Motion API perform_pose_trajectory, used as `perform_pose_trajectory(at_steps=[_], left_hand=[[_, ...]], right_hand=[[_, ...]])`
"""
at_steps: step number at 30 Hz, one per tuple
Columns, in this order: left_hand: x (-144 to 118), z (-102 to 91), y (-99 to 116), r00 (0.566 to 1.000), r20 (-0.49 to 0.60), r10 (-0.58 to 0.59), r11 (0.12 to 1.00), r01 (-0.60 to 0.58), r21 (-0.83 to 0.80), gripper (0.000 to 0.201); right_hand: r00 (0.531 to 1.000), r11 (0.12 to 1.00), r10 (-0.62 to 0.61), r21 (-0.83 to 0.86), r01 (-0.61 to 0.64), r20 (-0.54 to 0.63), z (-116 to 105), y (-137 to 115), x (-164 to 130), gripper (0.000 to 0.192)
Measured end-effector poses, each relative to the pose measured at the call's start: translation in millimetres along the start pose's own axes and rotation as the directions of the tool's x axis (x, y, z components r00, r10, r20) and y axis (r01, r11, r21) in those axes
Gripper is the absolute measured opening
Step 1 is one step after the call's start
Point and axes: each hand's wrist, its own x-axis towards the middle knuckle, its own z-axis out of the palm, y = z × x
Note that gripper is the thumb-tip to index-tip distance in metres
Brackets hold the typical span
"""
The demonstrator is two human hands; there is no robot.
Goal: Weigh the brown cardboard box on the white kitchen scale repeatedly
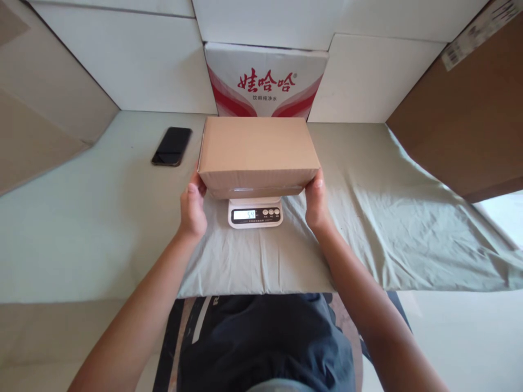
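Observation:
A closed brown cardboard box (pixel 259 144) sits over a white digital kitchen scale (pixel 255 222), hiding the scale's platform. Clear tape shows along the box's near side. My left hand (pixel 193 207) grips the box at its left end, thumb on the near corner and fingers hidden behind. On the opposite end, my right hand (pixel 316 198) holds the near right corner in the same way. The scale's lit display shows digits that look like 54, with round buttons to their right. Whether the box rests fully on the platform I cannot tell.
A black smartphone (pixel 172 146) lies left of the box on the pale green tablecloth (pixel 102 218). Behind stands a white and red printed carton (pixel 267 76) against white panels. Large brown cartons flank the table at left (pixel 44 103) and right (pixel 466 114).

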Motion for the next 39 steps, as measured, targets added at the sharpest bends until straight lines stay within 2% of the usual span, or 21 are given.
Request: perform_pose_trajectory(at_steps=[9, 14, 23, 26, 30, 34, 36, 39], left_hand=[[-1, 2.1, 1, 0.999, 0.014, 0.037, 0.999, -0.037, 0.003, 0.077], [-3, 1.2, 3, 0.997, 0.063, 0.044, 0.999, -0.045, 0.008, 0.069], [-5, 2.7, -2, 0.995, 0.061, 0.083, 0.996, -0.085, 0.018, 0.056], [-10, 8.6, 8, 0.992, 0.07, 0.106, 0.994, -0.106, -0.008, 0.054], [-9, 20.8, 33, 0.993, 0.065, 0.095, 0.995, -0.095, 0.003, 0.064], [19, 30.0, 42, 0.993, 0.075, 0.09, 0.996, -0.09, -0.004, 0.075], [46, 33.5, 33, 0.991, 0.074, 0.114, 0.993, -0.112, -0.027, 0.08], [92, 38.8, 4, 0.988, 0.032, 0.149, 0.988, -0.147, -0.045, 0.082]], right_hand=[[1.0, 0.999, 0.028, -0.025, -0.028, -0.015, 3, 2, 0, 0.076], [0.999, 0.998, 0.046, -0.037, -0.046, -0.007, 3, 8, -1, 0.076], [0.998, 0.996, 0.053, 0.073, -0.051, -0.028, 13, 1, -3, 0.074], [0.997, 0.995, 0.059, 0.087, -0.055, -0.046, 12, -4, -5, 0.073], [0.997, 0.998, 0.038, 0.051, -0.035, -0.06, 5, -15, 6, 0.071], [0.998, 0.999, -0.021, 0.042, 0.023, -0.056, 2, -13, 41, 0.075], [0.997, 1.0, -0.02, 0.021, 0.022, -0.07, 5, -1, 64, 0.084], [0.995, 1.0, 0.005, 0.024, -0.003, -0.1, 16, 28, 100, 0.094]])
